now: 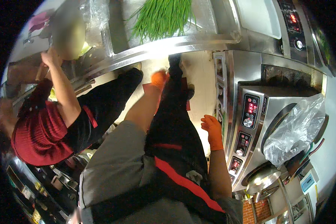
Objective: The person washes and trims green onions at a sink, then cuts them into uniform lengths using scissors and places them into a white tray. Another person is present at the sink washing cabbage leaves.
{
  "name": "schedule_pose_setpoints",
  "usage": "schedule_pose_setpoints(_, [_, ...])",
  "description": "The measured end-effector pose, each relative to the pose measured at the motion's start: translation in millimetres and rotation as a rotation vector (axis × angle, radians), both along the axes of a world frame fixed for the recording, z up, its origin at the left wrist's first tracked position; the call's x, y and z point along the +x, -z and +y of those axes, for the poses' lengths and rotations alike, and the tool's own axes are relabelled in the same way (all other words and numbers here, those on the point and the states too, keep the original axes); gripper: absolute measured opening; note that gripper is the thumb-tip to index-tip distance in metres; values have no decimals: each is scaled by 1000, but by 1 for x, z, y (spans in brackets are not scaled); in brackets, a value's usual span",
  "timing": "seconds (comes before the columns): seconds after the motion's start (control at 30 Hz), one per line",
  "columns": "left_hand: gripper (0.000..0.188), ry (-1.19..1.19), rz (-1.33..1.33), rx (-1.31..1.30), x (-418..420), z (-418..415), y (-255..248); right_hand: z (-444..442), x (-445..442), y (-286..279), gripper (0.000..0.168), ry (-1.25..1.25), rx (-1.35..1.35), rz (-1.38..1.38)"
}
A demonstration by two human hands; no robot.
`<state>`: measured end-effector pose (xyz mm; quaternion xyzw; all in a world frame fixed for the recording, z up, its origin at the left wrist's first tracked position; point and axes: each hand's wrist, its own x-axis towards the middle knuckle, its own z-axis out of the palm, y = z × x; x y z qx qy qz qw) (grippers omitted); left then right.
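My left hand point(159, 79), in an orange glove, hangs over the floor beside my dark-clad leg. It is blurred, and whether it holds anything cannot be told. My right hand point(212, 131), also gloved in orange, is beside the cooker fronts with loosely bent fingers and nothing visible in it. Beyond both hands, a pile of long green chive-like stalks point(163, 18) lies on the stainless steel counter point(205, 22). Neither hand touches the stalks. A black apron with a red band point(184, 183) covers my front.
At the left, a co-worker's bare hand point(51, 57) is near a wooden handle point(39, 72). Steel cookers with lit control panels point(250, 111) stand at the right. Clear plastic point(295, 128) covers part of one; a metal pan point(263, 180) is nearby. A white tray point(259, 16) sits farther forward.
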<state>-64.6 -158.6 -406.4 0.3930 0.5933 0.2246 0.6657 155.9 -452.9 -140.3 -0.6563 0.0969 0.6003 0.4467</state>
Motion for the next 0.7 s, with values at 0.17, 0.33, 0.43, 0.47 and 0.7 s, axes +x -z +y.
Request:
schedule_pose_setpoints(0.17, [28, -8, 163, -418, 40, 56, -26, 2, 13, 5, 35, 65, -65, -27])
schedule_pose_setpoints(0.33, [29, 1217, -167, 264, 41, -17, -70, 76, 19, -33, 33, -16, 59, -7])
schedule_pose_setpoints(0.43, [35, 800, -284, -642, 138, -14, -254, 104, 48, -47, 30, -45, 77, -66])
schedule_pose_setpoints(0.47, [34, 776, -254, -610, 143, 7, -284, 134, 50, -59, 31, -53, 128, -44])
schedule_pose_setpoints(0.7, [25, 190, -172, 830, 211, 241, -408, 294, 108, -75, 27, -100, 280, -74])
